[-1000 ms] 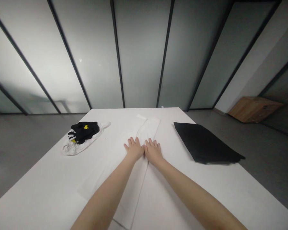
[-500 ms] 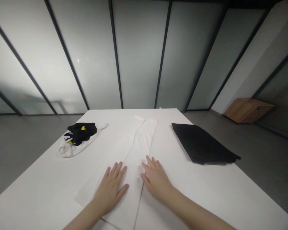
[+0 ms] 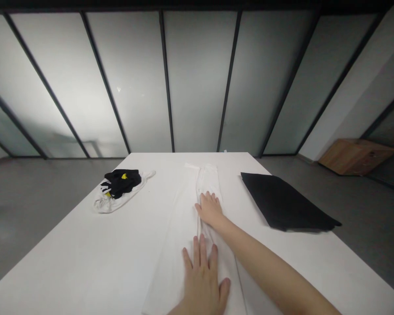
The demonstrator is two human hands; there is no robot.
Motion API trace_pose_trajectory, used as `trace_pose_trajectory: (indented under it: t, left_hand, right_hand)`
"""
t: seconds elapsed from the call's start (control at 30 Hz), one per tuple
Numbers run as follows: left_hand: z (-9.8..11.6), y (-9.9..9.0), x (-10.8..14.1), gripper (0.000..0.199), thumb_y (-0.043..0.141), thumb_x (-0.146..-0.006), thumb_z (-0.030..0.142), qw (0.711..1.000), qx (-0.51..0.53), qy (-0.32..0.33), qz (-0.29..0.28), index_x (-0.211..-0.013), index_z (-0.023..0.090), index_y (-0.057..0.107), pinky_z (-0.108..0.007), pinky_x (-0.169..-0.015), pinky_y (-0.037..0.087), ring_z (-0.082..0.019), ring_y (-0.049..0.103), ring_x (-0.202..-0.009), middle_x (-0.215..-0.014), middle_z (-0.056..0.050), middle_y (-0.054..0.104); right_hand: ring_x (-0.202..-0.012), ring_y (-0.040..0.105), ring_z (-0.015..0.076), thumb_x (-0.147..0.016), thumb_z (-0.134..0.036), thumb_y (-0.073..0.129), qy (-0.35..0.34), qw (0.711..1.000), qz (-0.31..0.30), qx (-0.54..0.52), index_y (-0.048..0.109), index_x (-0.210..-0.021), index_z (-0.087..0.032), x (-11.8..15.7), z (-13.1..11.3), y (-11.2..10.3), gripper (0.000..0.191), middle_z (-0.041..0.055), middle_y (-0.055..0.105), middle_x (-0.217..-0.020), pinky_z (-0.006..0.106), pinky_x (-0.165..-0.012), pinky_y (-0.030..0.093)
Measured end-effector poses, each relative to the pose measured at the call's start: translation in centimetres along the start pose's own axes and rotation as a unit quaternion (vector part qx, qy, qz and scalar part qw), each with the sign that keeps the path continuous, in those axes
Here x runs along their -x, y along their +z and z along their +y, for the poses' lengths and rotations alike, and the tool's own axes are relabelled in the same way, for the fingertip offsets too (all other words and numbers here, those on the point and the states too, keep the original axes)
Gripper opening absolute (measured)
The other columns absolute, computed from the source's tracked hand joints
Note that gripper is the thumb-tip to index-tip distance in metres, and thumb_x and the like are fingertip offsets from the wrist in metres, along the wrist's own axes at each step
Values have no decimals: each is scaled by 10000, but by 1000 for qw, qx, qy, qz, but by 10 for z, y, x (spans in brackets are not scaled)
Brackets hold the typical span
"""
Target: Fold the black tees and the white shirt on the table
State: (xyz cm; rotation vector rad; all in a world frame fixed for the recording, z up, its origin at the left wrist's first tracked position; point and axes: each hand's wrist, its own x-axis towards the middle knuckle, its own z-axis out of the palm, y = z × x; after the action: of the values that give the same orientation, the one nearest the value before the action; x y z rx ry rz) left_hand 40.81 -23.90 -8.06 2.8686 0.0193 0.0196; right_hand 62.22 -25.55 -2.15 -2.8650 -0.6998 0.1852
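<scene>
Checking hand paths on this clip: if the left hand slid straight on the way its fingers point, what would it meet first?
Most likely the right hand, which lies flat ahead on the same white cloth as the left hand. The left hand's fingers point up the cloth toward it, though depth is unclear and the path might pass just beside it.

No legible text, labels or numbers.

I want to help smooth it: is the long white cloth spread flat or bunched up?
Spread flat. The long white cloth lies smooth along the white table under the left hand and right hand.
</scene>
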Motion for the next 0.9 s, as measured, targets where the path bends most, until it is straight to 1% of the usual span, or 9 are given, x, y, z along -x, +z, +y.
trace_pose_trajectory:
  t: [0.17,0.3,0.4,0.47,0.53,0.6,0.7,0.8,0.9]
  left_hand:
    - [35,4,3,987,546,-936,638,997,72,7,-25,-1726,246,103,-915,-1128,130,-588,-15,-1580,-1772,-173,-28]
    - [40,-17,-6,967,485,-975,570,996,76,21,-41,-1727,237,-23,-804,-1153,311,-523,129,-1602,-1778,-151,-50]
    - [18,-50,-31,803,408,-1028,536,999,37,32,9,-1724,210,176,-598,-1214,387,-407,313,-1578,-1790,-132,84]
    - [-5,-69,-57,688,359,-1057,472,998,8,-7,70,-1673,167,338,-573,-1218,389,-386,384,-1543,-1749,-155,274]
    - [-29,-78,-84,610,335,-1074,429,992,-25,-53,112,-1608,163,460,-603,-1227,358,-394,343,-1565,-1697,-162,392]
    - [-51,-74,-106,603,328,-1079,444,988,-47,-102,108,-1590,169,492,-659,-1231,310,-408,277,-1594,-1709,-172,364]
    - [-70,-56,-126,658,354,-1064,529,988,-56,-132,63,-1642,221,421,-737,-1204,265,-437,262,-1593,-1727,-176,317]
    - [-74,-44,-136,659,346,-1056,562,986,-68,-143,53,-1650,283,411,-802,-1170,222,-474,257,-1584,-1730,-173,312]
    - [-73,-45,-146,646,343,-1054,530,986,-78,-143,46,-1644,279,423,-817,-1155,211,-498,262,-1574,-1725,-194,315]
  right_hand:
    - [-1617,173,407,-1064,-491,399,-9,1000,5,11,351,-1658,-107,-4,10,12,709,220,221,-1752,561,-1267,112]
    - [-1624,165,385,-1061,-514,396,-25,1000,-2,9,335,-1673,-150,-6,20,12,715,184,193,-1768,567,-1271,97]
    - [-1629,160,368,-1076,-530,364,-41,999,-7,15,355,-1670,-187,-2,26,11,686,162,203,-1769,552,-1276,89]
    - [-1632,143,371,-1086,-533,340,-31,999,14,25,368,-1668,-220,6,27,12,661,149,206,-1771,554,-1278,58]
    - [-1632,128,389,-1088,-528,338,-9,998,48,32,388,-1661,-235,14,25,15,646,153,223,-1766,567,-1275,18]
    - [-1624,142,411,-1081,-525,356,8,998,60,29,404,-1654,-233,21,23,19,645,166,251,-1756,577,-1270,20]
    - [-1610,183,425,-1069,-532,368,25,999,34,14,385,-1664,-250,22,22,21,659,153,255,-1757,591,-1259,85]
    - [-1610,174,434,-1061,-537,365,26,999,23,11,350,-1678,-269,14,24,21,673,138,231,-1767,608,-1251,101]
    - [-1606,174,450,-1058,-529,364,21,999,26,10,344,-1679,-274,3,26,20,672,148,226,-1767,615,-1245,106]
